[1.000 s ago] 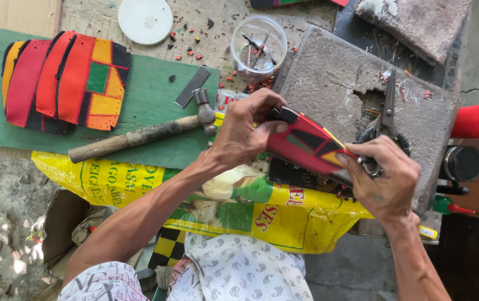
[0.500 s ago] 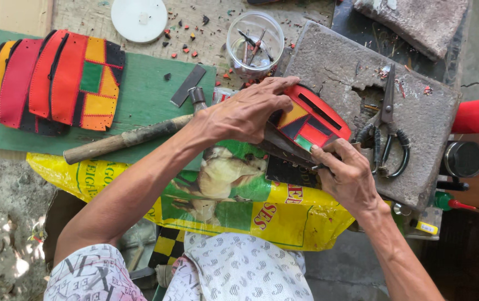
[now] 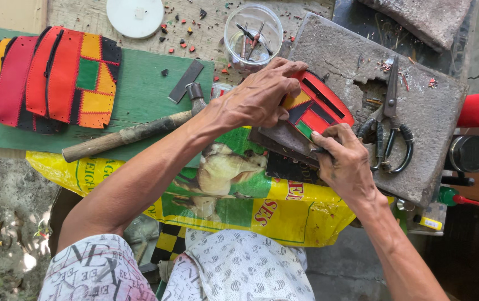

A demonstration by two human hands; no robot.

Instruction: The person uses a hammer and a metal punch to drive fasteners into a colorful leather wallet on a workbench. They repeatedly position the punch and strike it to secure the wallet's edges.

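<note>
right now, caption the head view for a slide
Both hands, left hand and right hand, press a red patchwork piece on a stone slab.

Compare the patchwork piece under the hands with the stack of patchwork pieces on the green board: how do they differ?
The patchwork piece lies alone on the grey stone slab, pressed by the left hand and right hand; the stack of patchwork pieces lies untouched on the green board. The single piece is tilted and partly covered; the stack is fanned out, overlapping, in full view. Both are red, orange, green and black patchwork.
</note>
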